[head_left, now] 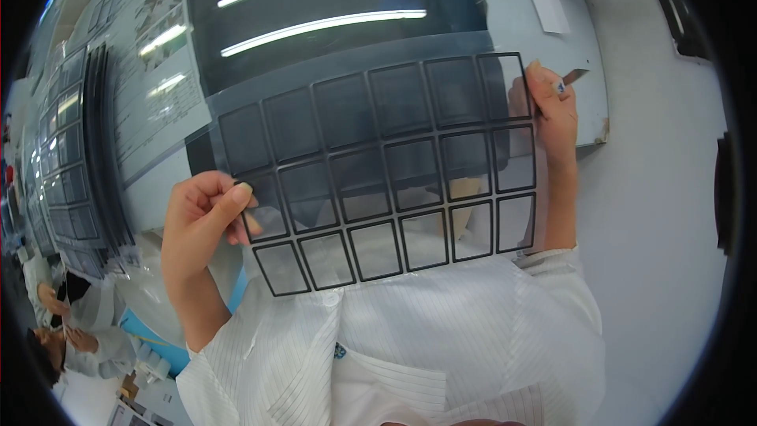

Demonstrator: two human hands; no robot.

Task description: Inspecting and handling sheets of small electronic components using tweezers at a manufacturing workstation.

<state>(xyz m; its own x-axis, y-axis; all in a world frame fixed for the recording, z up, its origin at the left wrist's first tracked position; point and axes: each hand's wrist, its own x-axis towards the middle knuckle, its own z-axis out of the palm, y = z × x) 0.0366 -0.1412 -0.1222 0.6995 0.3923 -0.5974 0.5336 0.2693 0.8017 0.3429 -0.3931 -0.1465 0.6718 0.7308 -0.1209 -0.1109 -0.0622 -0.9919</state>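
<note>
I hold up a clear sheet [374, 180] printed with a grid of black-framed rectangles, tilted in front of my white striped coat. My left hand [203, 217] pinches its left edge between thumb and fingers. At the upper right corner, my right hand [554, 106] grips the right edge, the thumb in front and the fingers partly showing through the film. A small pointed metal piece [576, 76] sticks out beside the right fingers; its kind and how it is held are unclear. Just beyond the sheet lies a dark glossy sheet or stack [339, 12] reflecting two ceiling lights.
On the left stands a stack of similar gridded sheets [71, 158]. Printed papers [158, 71] lie on the worktable under a glossy cover. The table's right corner [603, 130] is beside my right hand. Another person in white [102, 351] works at the lower left.
</note>
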